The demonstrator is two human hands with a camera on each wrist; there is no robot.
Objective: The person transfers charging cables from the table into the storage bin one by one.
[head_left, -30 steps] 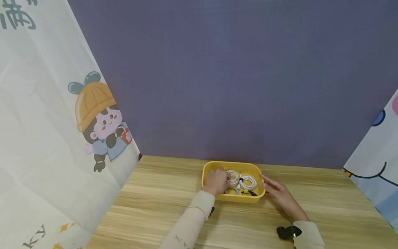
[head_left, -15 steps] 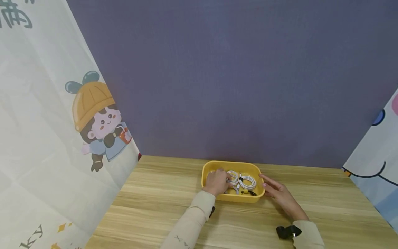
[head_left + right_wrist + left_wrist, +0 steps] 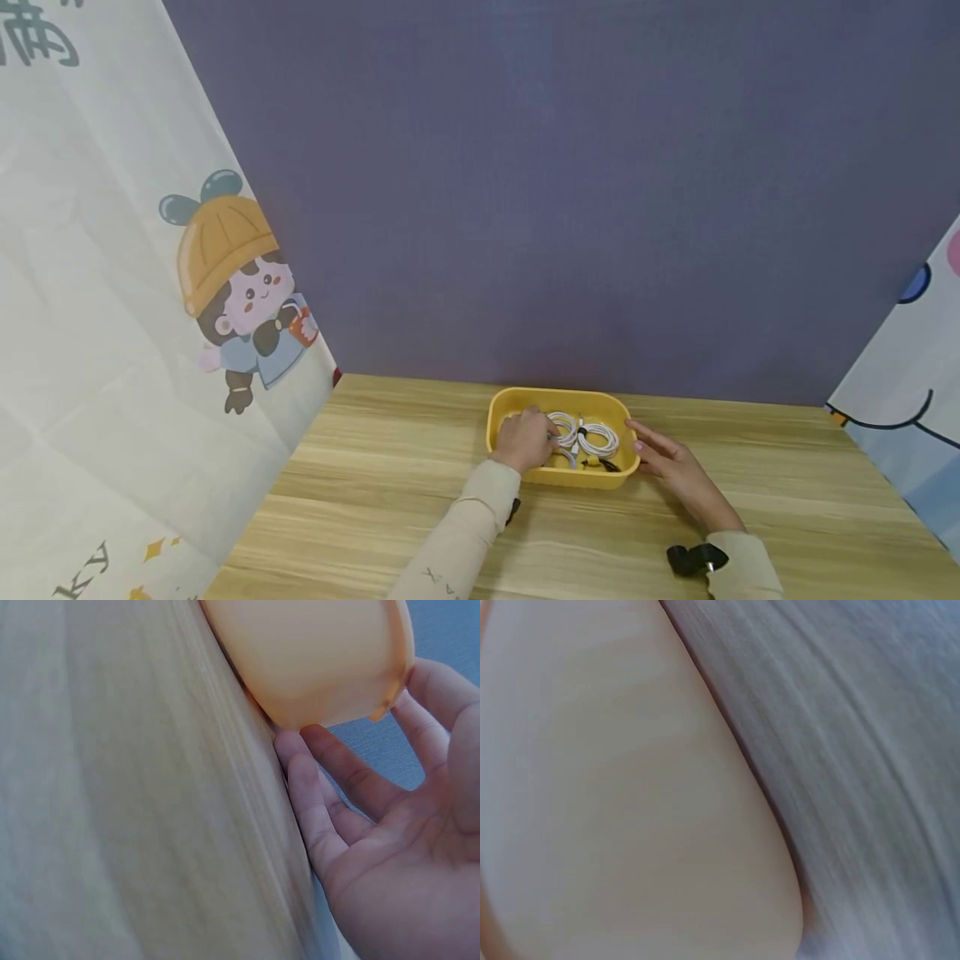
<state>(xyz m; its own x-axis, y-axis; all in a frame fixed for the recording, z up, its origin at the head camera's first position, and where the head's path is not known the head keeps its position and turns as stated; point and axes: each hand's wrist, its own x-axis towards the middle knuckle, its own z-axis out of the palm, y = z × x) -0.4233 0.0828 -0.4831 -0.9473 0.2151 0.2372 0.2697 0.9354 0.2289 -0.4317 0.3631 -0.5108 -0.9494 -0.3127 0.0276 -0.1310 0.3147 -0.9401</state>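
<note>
Yellow oval plastic tray (image 3: 622, 478) sits on the light wood-grain worktop (image 3: 375, 475), near the back edge below the purple wall (image 3: 562, 183). Inside it: several coiled white cables (image 3: 588, 437), bundled with dark ties, lying side by side in the tray's middle and right part.

Left hand (image 3: 525, 439): reaches over the tray's near-left rim, fingers curled down among the leftmost coils. It seems to be gripping a coil, but the knuckles hide the contact, so I cannot tell whether it grasps one or only touches it. The left wrist view shows only a blurred pale surface and the grey-purple wall; no help.

Right hand (image 3: 667, 467): released, fingers straight, resting on the worktop with its fingertips (image 3: 289, 746) against the tray's outer right wall (image 3: 322, 667). Reads as steadying the tray.

Judgement: the step in hand is picking one cable coil out of the tray while the other hand braces it. The next move calls for a firm pinch on a single coil and a straight lift, so neighbouring coils do not snag and ride along.

Cartoon-print curtains (image 3: 150, 317) hang at left and right.
</note>
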